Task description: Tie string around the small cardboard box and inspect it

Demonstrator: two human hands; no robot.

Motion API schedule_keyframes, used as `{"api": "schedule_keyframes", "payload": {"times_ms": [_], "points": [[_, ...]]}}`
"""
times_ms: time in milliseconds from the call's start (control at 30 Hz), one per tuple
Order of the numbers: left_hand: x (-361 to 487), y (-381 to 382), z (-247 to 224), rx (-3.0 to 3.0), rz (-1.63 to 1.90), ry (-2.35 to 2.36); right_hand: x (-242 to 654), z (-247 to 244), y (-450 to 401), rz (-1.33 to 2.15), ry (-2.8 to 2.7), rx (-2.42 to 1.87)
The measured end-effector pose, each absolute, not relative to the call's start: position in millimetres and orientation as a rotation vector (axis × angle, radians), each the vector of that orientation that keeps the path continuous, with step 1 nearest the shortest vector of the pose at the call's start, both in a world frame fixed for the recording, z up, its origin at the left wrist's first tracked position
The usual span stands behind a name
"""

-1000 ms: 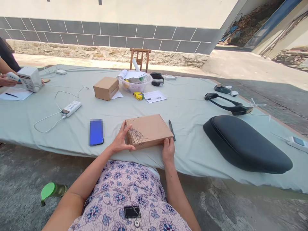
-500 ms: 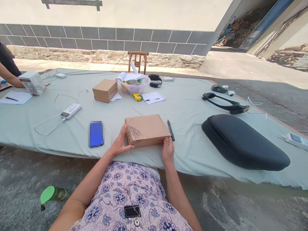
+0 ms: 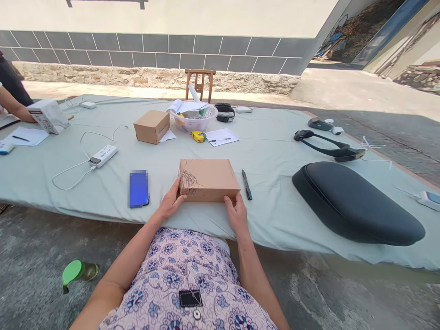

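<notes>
A closed brown cardboard box (image 3: 211,178) lies on the cloth-covered table in front of me, with dark scribbled lines on its left part. My left hand (image 3: 170,200) grips its left side, thumb along the front. At the front right corner, my right hand (image 3: 236,211) holds the box with its thumb on the front face. A black pen (image 3: 246,185) lies just right of the box, touched by neither hand. To the left rests a phone with a blue screen (image 3: 139,189).
Farther back stand a smaller carton (image 3: 151,127), a plastic basket (image 3: 194,120) and a yellow tape measure (image 3: 198,136). A large black case (image 3: 357,204) and a black headset (image 3: 328,145) lie right. Another person's arm (image 3: 15,106) reaches a white box (image 3: 49,117) at far left.
The box has turned slightly, so its front edge runs straighter across, and its right end is farther from the pen. My right hand has shifted with it, its thumb now on the front face.
</notes>
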State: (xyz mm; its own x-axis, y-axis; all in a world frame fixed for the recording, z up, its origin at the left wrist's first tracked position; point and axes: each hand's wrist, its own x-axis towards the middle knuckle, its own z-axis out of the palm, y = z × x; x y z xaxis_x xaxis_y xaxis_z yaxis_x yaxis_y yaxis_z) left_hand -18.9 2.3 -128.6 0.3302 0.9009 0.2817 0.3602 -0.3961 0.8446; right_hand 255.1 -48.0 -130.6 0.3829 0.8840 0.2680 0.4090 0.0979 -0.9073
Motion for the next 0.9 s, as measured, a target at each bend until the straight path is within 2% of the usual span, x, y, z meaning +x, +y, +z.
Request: {"api": "schedule_keyframes", "payload": {"times_ms": [267, 467, 633, 900], "points": [[-11.1, -12.1, -105.8, 1.688, 1.299, 1.200, 249.9, -136.2, -53.6, 0.330, -1.326, -1.404], [0.0, -44.9, -62.0, 1.594, 1.531, 1.361, 242.6, -100.5, -80.8, -0.025, -1.393, -1.298], [8.6, -60.0, -51.2, 1.663, 1.475, 1.398, 240.0, -76.0, -94.8, -0.105, -1.393, -1.378], [13.3, -46.3, -68.7, 1.842, 1.329, 1.569, 235.7, -84.4, -85.6, 0.065, -1.240, -1.541]]}}
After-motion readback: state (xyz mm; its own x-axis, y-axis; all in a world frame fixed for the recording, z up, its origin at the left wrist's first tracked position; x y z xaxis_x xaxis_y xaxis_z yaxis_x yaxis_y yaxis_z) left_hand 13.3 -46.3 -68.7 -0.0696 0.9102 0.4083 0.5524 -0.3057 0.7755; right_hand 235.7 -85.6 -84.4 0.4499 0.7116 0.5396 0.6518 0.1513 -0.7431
